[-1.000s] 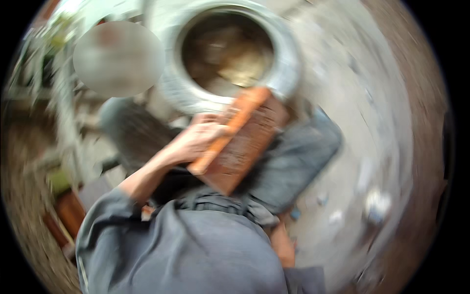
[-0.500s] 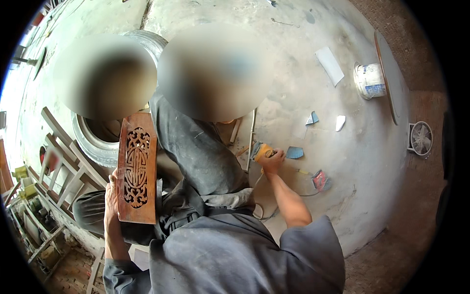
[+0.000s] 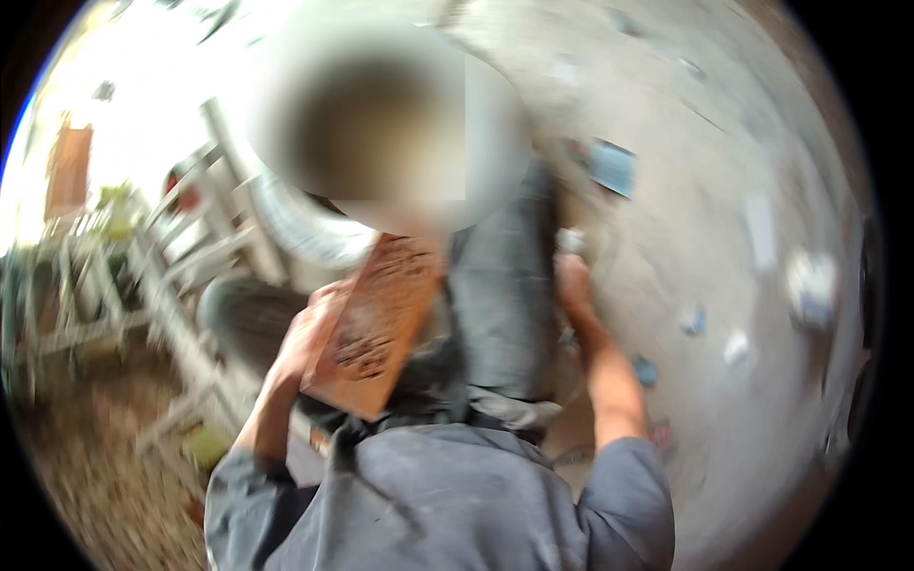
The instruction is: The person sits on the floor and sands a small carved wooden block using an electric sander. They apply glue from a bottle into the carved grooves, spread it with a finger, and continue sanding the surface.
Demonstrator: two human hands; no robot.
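A reddish-brown wooden panel with fretwork carving (image 3: 407,265) rests tilted over my lap. My left hand (image 3: 319,312) grips it along its left edge, with the fingers partly blurred. My right hand (image 3: 574,279) is beside my right leg, its fingers looking closed around something. A small pale thing (image 3: 571,240) shows at the fingertips, too smeared to name. The panel's far end runs up to a blurred-out patch.
Wooden frames (image 3: 214,205) are stacked at the left, and a grey tire (image 3: 305,226) lies beyond my left knee. On the floor to the right are a blue sheet (image 3: 612,168), a blue scrap (image 3: 645,370) and a white bucket (image 3: 812,285).
The view has swung, shifting the scene and blurring it. The panel now leans to the right at its far end. My right hand has drawn close to my leg; the yellow power tool no longer shows clearly.
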